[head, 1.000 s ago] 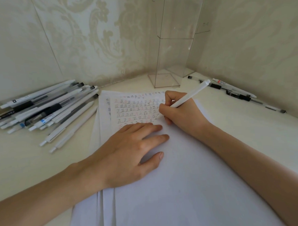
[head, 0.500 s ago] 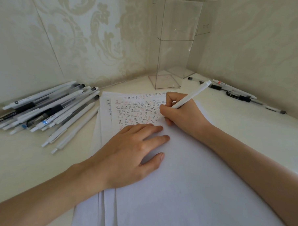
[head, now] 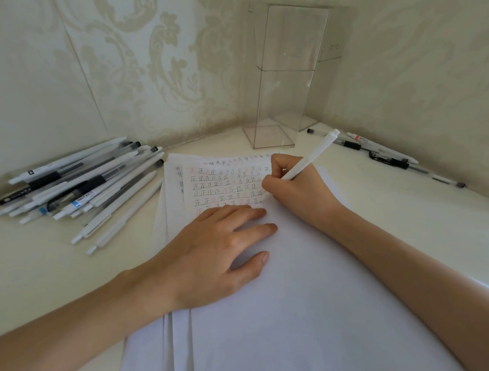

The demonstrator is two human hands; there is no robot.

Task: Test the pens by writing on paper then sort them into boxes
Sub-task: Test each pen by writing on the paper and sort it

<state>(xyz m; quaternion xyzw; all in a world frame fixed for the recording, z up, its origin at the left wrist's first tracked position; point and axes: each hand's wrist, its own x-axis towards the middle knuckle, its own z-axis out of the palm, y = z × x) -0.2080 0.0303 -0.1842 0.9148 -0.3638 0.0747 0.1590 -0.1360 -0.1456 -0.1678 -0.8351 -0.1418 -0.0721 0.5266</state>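
White plastic, the pen is pinched between the curled fingers and thumb of the right hand. Its barrel slants up and away past the knuckles, and its writing end points down at the paper under the fingertips. The tip itself is too small to make out, so I cannot tell whether it touches the sheet. The heel of that hand rests on the paper. Just to its left run rows of small handwritten marks in black and red, filling the far part of the top sheet. The left hand lies flat on the same sheets with straight, slightly spread fingers, gripping nothing and pressing the paper down just nearer than the right hand; its fingertips cover the lowest row of marks. Several sheets are stacked, their edges showing beside the left wrist. Well to the left of the left hand, a pile of pens lies on the pale table against the wall, white and black barrels mostly lying in roughly the same direction. Beyond the right hand a tall clear box stands upright in the corner, with a second clear box behind it. To the right of the right hand, a few loose pens lie along the foot of the wall.
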